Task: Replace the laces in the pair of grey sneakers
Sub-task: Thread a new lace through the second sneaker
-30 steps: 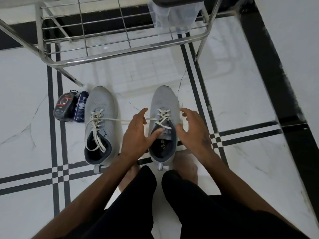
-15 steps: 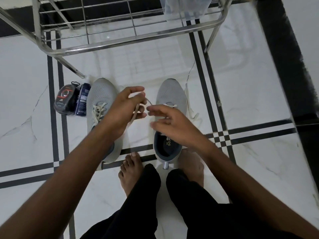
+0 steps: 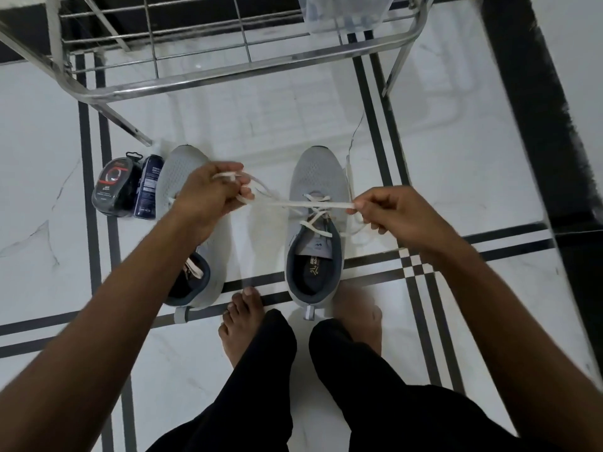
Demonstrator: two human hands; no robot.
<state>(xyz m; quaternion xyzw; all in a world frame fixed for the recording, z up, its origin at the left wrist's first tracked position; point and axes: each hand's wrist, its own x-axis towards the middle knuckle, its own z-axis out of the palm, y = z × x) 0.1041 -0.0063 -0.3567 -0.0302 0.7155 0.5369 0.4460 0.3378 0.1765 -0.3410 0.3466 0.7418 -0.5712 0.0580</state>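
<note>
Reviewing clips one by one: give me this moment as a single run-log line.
left hand: grips white lace | right hand: pinches other end | lace: taut above right sneaker | left sneaker: laced

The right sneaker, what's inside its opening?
Inside the right sneaker a dark insole with pale printed markings shows, under the grey tongue. The toe end is hidden by the upper.

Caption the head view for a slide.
Both hands, left and right, stretch a white lace above the right grey sneaker.
</note>
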